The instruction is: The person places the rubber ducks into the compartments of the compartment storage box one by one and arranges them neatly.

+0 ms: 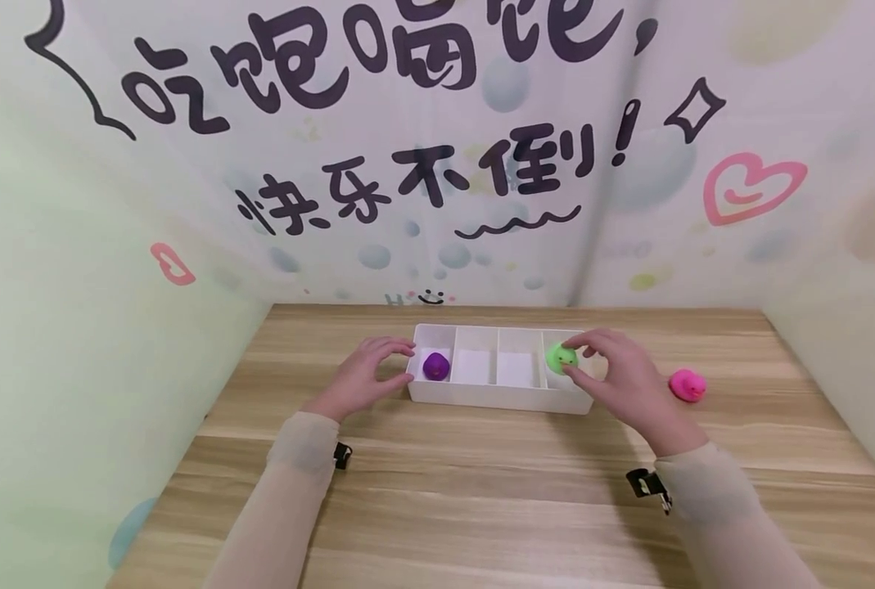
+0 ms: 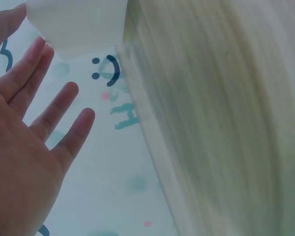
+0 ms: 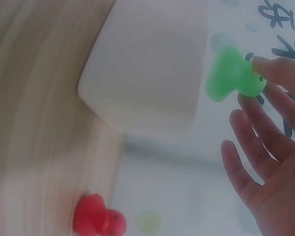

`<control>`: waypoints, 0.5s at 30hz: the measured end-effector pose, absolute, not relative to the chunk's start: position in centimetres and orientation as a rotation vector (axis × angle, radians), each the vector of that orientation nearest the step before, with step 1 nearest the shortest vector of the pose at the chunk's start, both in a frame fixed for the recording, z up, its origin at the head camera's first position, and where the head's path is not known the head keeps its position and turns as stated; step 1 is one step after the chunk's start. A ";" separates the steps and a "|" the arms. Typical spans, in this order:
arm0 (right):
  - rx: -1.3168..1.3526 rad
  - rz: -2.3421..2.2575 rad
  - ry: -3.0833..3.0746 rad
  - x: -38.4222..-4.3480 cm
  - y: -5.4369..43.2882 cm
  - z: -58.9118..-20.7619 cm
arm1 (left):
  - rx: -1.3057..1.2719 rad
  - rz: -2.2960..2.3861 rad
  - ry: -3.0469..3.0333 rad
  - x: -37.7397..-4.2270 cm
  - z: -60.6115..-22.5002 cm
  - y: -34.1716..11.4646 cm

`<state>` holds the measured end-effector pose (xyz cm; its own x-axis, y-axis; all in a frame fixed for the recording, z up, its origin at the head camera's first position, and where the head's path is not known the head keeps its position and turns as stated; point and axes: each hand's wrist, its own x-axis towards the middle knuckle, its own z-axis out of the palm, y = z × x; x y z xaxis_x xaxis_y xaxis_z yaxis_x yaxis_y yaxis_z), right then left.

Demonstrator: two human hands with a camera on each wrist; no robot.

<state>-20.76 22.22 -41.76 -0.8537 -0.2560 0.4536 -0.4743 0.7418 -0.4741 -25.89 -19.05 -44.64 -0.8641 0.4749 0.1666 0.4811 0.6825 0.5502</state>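
Observation:
A white divided tray [image 1: 474, 394] stands lengthwise across the wooden table. My left hand [image 1: 367, 375] is at its left end, thumb and fingertips touching or very near the end wall; in the left wrist view the fingers [image 2: 64, 101] are spread and fairly straight. A purple toy duck [image 1: 436, 366] sits in the leftmost compartment. Between thumb and fingers my right hand [image 1: 621, 375] pinches a green toy duck [image 3: 236, 76] by its head. The right wrist view shows this duck above the tray's rim, over the rightmost compartment.
A pink toy duck [image 1: 687, 385] lies on the table to the right of the tray, beyond my right hand. Behind the table [image 1: 437, 491] rises a printed wall [image 1: 378, 270], and side walls stand at left and right.

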 end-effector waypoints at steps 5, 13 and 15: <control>0.576 0.876 -2.593 -21.5 20.7 -41.7 | -0.835 -0.927 -2.859 -26.2 -44.6 -19.0; 0.596 0.895 -2.639 -22.6 17.9 -41.8 | -0.841 -0.922 -2.853 -26.1 -44.4 -19.2; 0.609 0.891 -2.651 -22.9 17.2 -41.7 | -0.845 -0.930 -2.852 -26.0 -44.5 -19.2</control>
